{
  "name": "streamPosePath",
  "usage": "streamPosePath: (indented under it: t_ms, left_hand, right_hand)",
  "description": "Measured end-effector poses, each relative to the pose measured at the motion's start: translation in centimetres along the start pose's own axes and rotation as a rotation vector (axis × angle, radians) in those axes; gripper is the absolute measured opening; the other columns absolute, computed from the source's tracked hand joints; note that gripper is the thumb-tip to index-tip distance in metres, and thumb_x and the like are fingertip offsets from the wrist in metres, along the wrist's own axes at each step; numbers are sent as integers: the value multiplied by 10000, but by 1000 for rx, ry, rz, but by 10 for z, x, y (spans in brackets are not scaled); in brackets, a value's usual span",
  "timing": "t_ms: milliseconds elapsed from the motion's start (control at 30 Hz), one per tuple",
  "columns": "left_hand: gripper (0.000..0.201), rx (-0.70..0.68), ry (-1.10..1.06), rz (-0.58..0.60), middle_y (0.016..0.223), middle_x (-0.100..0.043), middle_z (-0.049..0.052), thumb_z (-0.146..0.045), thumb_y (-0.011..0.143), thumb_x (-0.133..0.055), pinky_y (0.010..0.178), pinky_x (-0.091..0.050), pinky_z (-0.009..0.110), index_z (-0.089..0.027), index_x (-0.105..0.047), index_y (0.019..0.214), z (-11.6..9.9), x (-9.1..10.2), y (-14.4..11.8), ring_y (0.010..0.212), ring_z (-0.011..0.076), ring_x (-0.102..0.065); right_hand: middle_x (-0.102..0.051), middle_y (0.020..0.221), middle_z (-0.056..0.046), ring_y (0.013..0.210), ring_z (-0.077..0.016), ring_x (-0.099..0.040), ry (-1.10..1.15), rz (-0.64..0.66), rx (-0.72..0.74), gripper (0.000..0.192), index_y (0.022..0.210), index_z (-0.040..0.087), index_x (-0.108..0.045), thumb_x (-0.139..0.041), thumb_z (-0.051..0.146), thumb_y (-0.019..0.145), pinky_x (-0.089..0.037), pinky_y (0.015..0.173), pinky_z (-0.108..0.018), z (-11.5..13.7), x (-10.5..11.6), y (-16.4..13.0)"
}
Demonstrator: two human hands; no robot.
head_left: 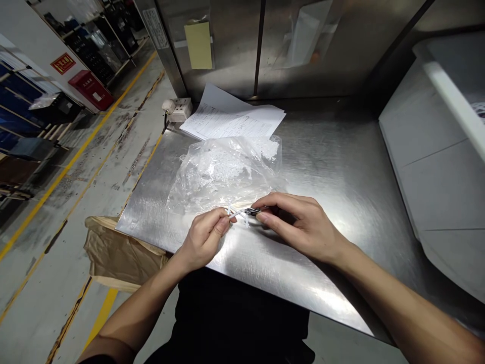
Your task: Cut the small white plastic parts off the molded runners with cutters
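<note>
My left hand [206,237] pinches a small white plastic part [235,214] with thin arms, just above the steel table [341,167]. My right hand [299,222] meets it from the right, fingertips closed on a small dark metal tool [252,211] that touches the white part. Right behind both hands lies a clear plastic bag [223,172] holding several small white parts.
Printed paper sheets [231,119] lie at the table's back, next to a white power strip [177,108]. A grey bin [435,151] stands at the right. A brown paper bag [117,253] hangs off the left table edge. Steel panels rise behind.
</note>
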State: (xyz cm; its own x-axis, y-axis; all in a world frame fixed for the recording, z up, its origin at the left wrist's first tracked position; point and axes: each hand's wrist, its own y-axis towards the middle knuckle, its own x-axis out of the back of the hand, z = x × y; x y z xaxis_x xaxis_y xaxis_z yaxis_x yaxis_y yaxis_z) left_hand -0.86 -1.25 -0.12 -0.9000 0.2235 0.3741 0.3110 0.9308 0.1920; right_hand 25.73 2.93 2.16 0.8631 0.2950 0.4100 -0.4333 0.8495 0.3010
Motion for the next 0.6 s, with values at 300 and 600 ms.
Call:
streamPosePath:
  t_ms: [300, 600]
  left_hand:
    - [320, 52, -57, -17, 785, -550, -11, -382, 1210, -525, 689, -425, 283, -177, -706, 1044, 5, -2, -1, 697, 121, -530]
    - [285, 80, -49, -86, 735, -591, -25, -391, 1200, -558, 743, -488, 300, -178, -747, 1184, 9, -6, 0, 688, 130, -579]
  right_hand:
    - [-875, 1013, -34, 876, -214, -825, 38, -39, -7, 124, 1129, 236, -825, -732, 312, 1098, -611, 777, -338, -9, -9, -2]
    - [-842, 884, 0, 815, -196, -787, 84, -104, -155, 131, 1054, 250, -836, -738, 332, 1082, -587, 761, -331, -7, -19, -5]
